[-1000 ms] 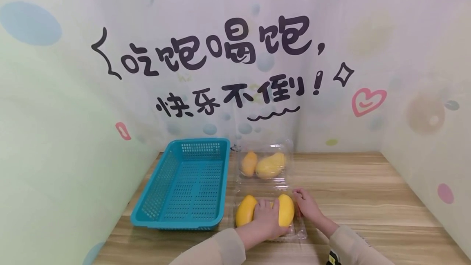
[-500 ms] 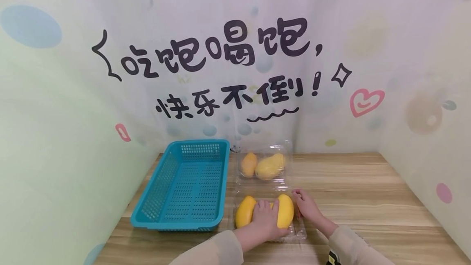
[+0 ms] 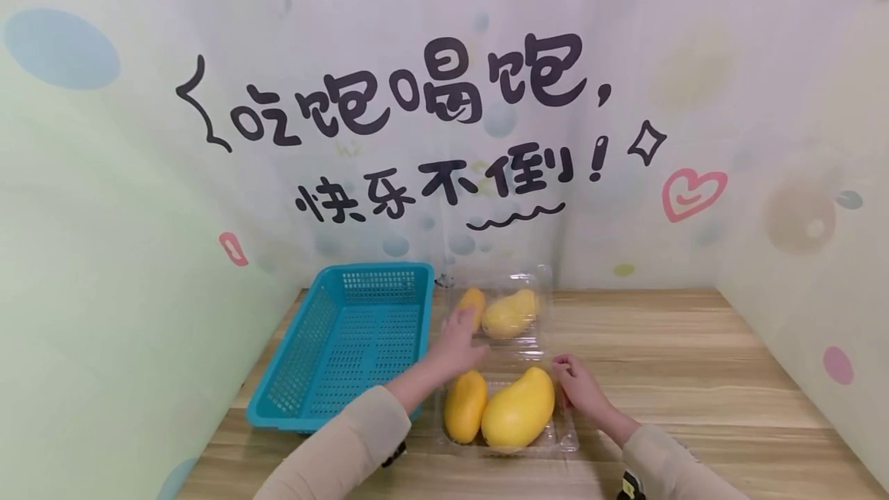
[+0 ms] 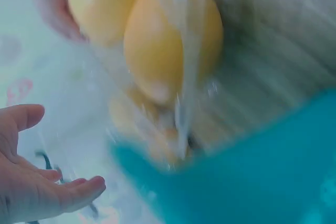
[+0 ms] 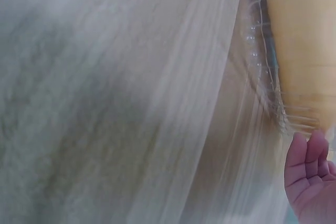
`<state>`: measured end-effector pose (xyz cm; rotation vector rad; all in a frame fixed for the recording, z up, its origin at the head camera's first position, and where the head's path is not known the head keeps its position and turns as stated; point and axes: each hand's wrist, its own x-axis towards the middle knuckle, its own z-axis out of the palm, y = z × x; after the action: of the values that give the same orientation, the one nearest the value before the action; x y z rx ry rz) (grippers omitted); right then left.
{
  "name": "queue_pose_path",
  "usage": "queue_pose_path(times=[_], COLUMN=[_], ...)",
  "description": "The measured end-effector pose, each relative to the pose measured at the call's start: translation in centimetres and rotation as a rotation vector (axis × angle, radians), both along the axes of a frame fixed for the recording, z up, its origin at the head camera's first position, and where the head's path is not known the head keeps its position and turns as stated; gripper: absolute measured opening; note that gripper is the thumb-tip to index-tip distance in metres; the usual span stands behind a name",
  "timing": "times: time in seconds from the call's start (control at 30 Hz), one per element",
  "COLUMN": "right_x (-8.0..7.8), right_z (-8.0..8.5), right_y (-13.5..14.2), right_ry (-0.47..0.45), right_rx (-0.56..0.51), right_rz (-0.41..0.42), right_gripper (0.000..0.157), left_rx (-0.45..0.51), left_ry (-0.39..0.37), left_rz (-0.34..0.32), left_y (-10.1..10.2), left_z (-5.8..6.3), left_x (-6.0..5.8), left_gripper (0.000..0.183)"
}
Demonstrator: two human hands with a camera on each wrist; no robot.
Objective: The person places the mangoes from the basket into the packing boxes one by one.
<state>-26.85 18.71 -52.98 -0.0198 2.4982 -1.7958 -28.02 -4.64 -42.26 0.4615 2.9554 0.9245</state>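
Observation:
Two yellow mangoes (image 3: 517, 411) lie side by side in a clear plastic fruit box (image 3: 566, 438) at the front. Behind them, two paler mangoes (image 3: 510, 315) show through clear plastic. My left hand (image 3: 456, 346) is over the back left mango, overlapping it in the head view; in the left wrist view its fingers (image 4: 79, 195) and thumb are spread with nothing between them. At the front box's right edge, my right hand (image 3: 579, 388) has its fingers bent and pinches the rim. The right wrist view shows those fingertips (image 5: 298, 142) right at the ridged plastic side.
A blue-green slotted basket (image 3: 417, 415) stands left of the box, under my left forearm. The wooden tabletop (image 3: 660, 346) meets a printed curtain (image 3: 625, 238) at the back, with more curtain on both sides.
My left hand has let go of the front mangoes and moved back and left, over the rear left one. The right hand stays at the box's edge.

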Motion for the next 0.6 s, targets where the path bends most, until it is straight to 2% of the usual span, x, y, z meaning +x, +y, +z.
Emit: queue_pose_path(times=[0.17, 0.27, 0.43, 0.53, 0.6], right_x=[-0.2, -0.4, -0.5, -0.5, -0.6], right_z=[0.7, 1.2, 1.5, 1.6, 1.5], right_y=[0.5, 0.6, 0.6, 0.6, 0.7], right_ry=[0.002, 0.009, 0.023, 0.013, 0.005], right_rx=[0.041, 0.080, 0.069, 0.053, 0.050], right_rz=[0.039, 0.043, 0.056, 0.062, 0.064], right_gripper=[0.034, 0.038, 0.043, 0.043, 0.042], left_rx=[0.188, 0.299, 0.459, 0.552, 0.590], left_ry=[-0.057, -0.155, -0.263, -0.290, -0.278], left_rz=[0.098, 0.177, 0.210, 0.215, 0.201], left_y=[-2.4, -3.2, -3.9, -4.1, -4.3], left_z=[1.7, 2.2, 1.7, 1.3, 1.1], left_x=[-2.0, -2.7, -3.7, -4.5, -4.9], left_gripper=[0.075, 0.077, 0.078, 0.076, 0.075])
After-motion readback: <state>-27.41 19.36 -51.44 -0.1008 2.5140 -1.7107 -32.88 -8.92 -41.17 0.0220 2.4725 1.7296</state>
